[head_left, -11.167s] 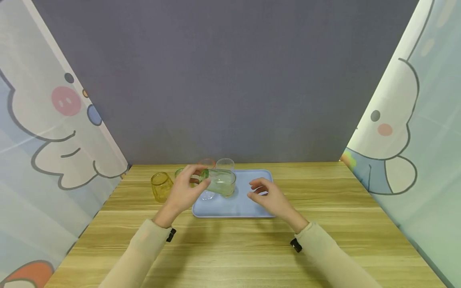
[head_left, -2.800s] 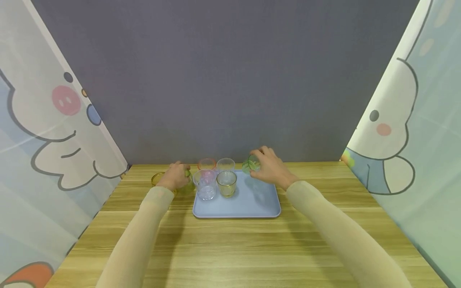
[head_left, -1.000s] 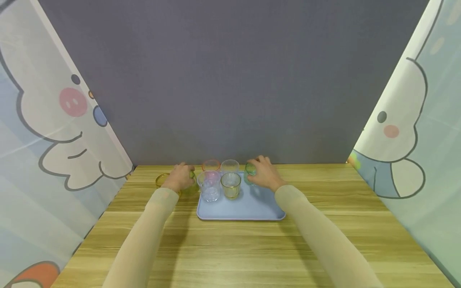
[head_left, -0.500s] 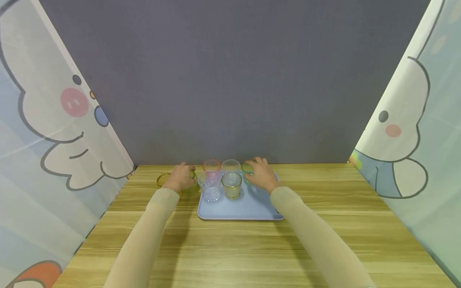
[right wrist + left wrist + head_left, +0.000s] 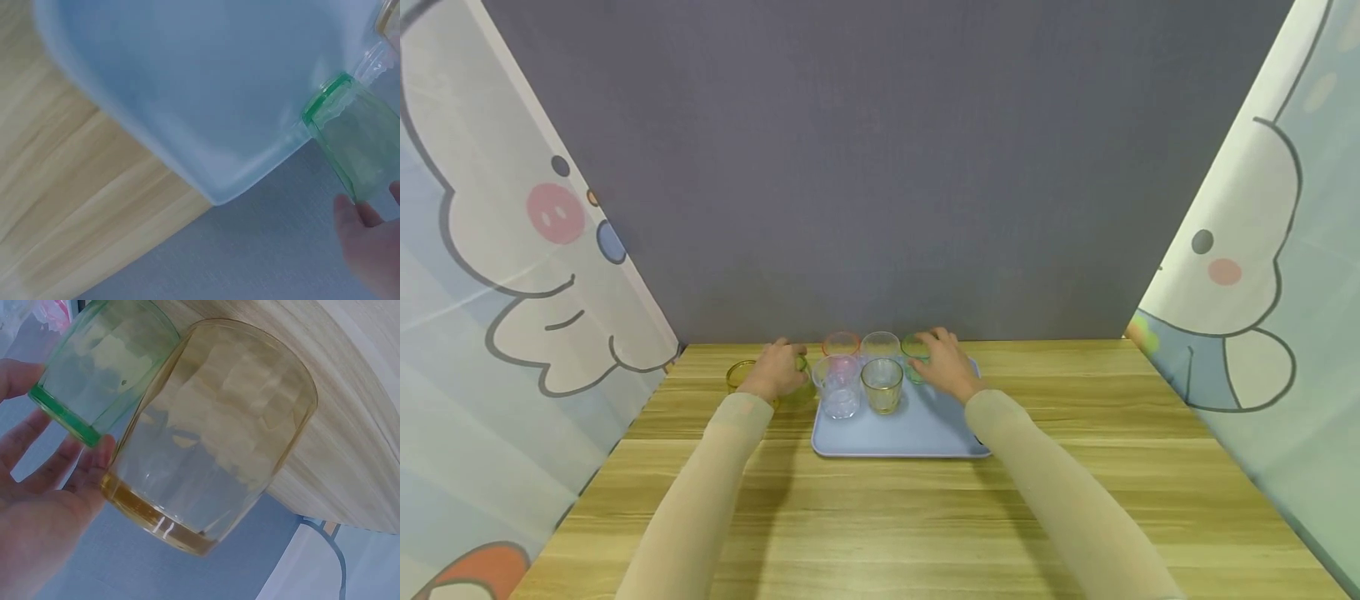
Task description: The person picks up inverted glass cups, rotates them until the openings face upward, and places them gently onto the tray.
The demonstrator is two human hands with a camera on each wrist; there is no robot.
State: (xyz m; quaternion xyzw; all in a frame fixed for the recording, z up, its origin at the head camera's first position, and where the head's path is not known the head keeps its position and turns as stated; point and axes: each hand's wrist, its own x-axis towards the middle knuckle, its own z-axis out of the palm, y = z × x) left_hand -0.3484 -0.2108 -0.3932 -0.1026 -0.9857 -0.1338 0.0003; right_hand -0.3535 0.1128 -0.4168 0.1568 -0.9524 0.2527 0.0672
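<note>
on tray (image 5: 925, 429) far corner, right hand (image 5: 946, 367) grip wraps green glass (image 5: 914, 350); left hand (image 5: 772, 372) grip holds green cup (image 5: 103, 369)

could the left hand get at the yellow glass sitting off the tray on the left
Probably yes: the yellow glass stands on bare table just outside the left hand, nothing between them. But that hand already touches a green glass, so it would need to let go first.
</note>
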